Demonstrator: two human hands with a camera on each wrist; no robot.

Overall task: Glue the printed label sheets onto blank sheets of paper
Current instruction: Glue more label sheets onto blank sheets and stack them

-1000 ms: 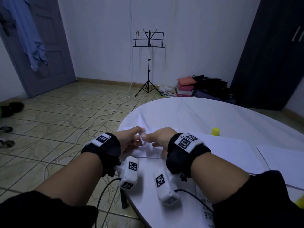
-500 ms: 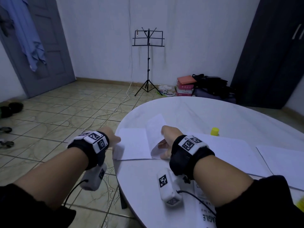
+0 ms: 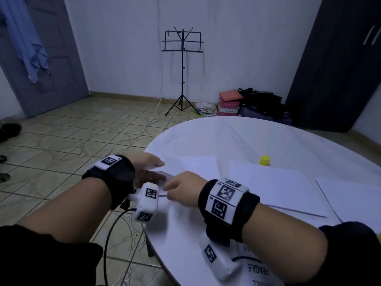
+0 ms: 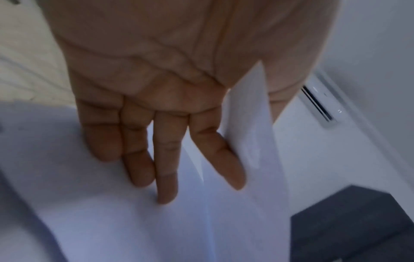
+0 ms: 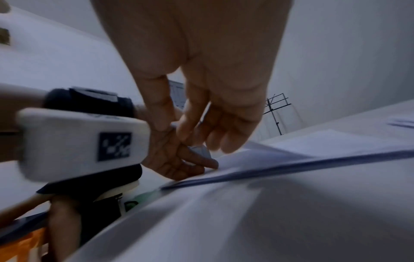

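Paper, a blank white sheet, lies at the near left edge of the round table, and both hands meet over its near corner. Nearest the person, a printed sheet reading FRAGILE lies under the right forearm, probably waiting its turn to be glued. The right hand has its fingers curled, and in the right wrist view its fingertips seem to nip a lifted flap of the sheet; blur keeps me from being sure. The left hand reaches in from the table's edge with straight fingers spread flat on the paper, while a raised strip of the sheet stands beside the forefinger. That hand grips nothing; I judge that it pins the sheet so that the other hand can peel or separate a layer without the whole sheet sliding off. Further right lie two more white sheets, well apart from the hands. Beyond them stands a small yellow cap, likely the glue, untouched. Past the table a music stand stands by the far wall.

Half a second ago the left hand sat off the table's edge at the sheet's left side, and the right hand held a flap upright. Now the left hand has come back over the paper, the flap lies lower, and the hands are close together as they were a second ago.
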